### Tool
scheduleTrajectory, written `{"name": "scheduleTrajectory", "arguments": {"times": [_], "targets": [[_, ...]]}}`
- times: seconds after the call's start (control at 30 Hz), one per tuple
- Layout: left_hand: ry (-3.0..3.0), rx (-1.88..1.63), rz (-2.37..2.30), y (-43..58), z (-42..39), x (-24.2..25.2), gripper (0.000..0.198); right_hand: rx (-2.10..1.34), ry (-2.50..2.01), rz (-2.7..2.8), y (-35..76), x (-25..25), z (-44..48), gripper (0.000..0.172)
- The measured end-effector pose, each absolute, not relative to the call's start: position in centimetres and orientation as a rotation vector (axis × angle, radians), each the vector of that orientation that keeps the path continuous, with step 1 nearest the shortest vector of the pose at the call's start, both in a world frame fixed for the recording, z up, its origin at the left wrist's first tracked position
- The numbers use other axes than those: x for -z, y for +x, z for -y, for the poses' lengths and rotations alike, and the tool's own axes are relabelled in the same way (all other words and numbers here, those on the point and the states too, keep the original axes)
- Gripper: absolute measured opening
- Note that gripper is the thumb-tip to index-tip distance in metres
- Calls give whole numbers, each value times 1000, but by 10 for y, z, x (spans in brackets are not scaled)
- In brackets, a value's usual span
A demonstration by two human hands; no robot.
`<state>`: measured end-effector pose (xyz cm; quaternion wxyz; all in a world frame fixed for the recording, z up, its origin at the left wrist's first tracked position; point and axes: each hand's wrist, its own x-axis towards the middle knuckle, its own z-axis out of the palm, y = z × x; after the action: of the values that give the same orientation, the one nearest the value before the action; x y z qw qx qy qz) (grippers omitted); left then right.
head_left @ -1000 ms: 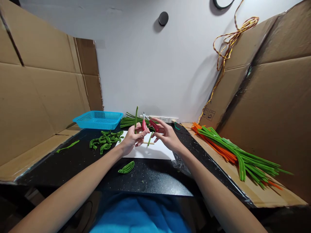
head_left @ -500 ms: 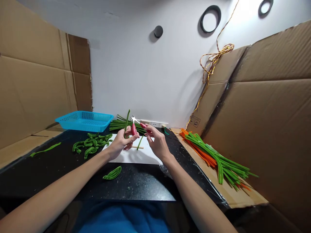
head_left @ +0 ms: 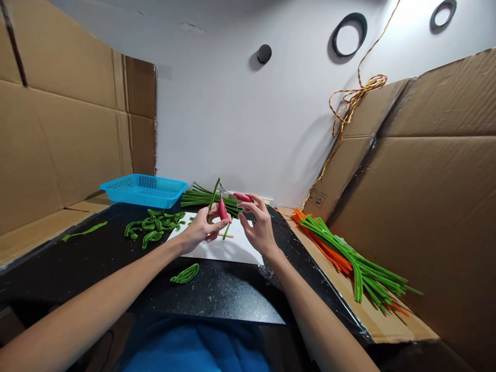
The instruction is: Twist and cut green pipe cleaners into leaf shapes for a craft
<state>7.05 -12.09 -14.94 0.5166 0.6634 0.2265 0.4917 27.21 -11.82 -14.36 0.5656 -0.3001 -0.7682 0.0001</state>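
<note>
Pinching green stem (head_left: 214, 194) and red-handled cutters (head_left: 222, 208) in our left hand (head_left: 199, 230); right hand (head_left: 259, 226) is sitting half-spread at three-o'clock handle (head_left: 242, 197), grip unclear.
Stem's looking light, bendy; we're favoring its six-o'clock end for holding.

A slim, fuzzy green chenille stem (head_left: 214, 194) stands almost upright in the left hand (head_left: 204, 226), nearly straight, its tip leaning slightly right. Just beside it, small metal cutting pliers with smooth red handles (head_left: 222, 207) point upward, handles spread wide, one in the left hand, the other extending to the fingertips of the right hand (head_left: 259, 226)
</note>
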Motion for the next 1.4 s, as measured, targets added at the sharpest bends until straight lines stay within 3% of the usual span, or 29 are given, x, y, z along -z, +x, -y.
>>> {"name": "scheduleTrajectory", "arguments": {"times": [0.37, 0.77, 0.97, 1.13, 1.4], "targets": [[1564, -1008, -576, 82, 119, 163, 55, -101, -772, 1730, 271, 152, 109, 21], [1409, -1165, -591, 75, 118, 146, 42, -344, -924, 1623, 268, 150, 110, 20], [1410, -1116, -646, 73, 117, 144, 44, -263, -860, 1829, 263, 146, 120, 53], [1413, -1105, -676, 75, 118, 147, 50, -218, -792, 1930, 253, 146, 127, 31], [1481, -1098, -627, 73, 115, 152, 45, -302, -817, 1903, 258, 145, 124, 22]]}}
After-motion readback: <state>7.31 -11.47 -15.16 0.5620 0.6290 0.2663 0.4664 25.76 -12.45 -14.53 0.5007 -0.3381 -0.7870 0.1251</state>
